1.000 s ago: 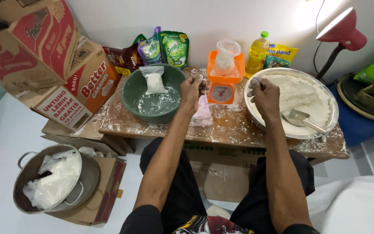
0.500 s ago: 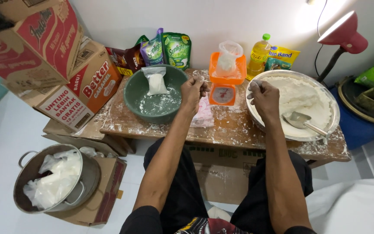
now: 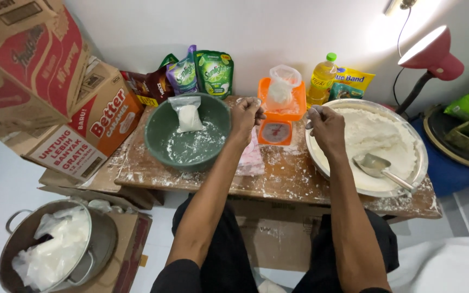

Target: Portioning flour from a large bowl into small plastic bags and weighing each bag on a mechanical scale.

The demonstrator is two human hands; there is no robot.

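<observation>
Both hands, left (image 3: 245, 115) and right (image 3: 324, 126), hover beside the orange scale (image 3: 278, 116) bearing a clear bag (image 3: 281, 87); grips unclear; green pouches (image 3: 202, 71) behind.

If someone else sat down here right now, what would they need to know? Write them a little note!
Left hand: by the orange scale, fingers loosely curled, holding nothing clear.
Right hand: at the rim of the metal tray, closed; contents unclear.
Small plastic bag with white powder sits on the scale.
One filled packet lies in the green bowl.
Much powder and the scoop remain in the tray.
</observation>
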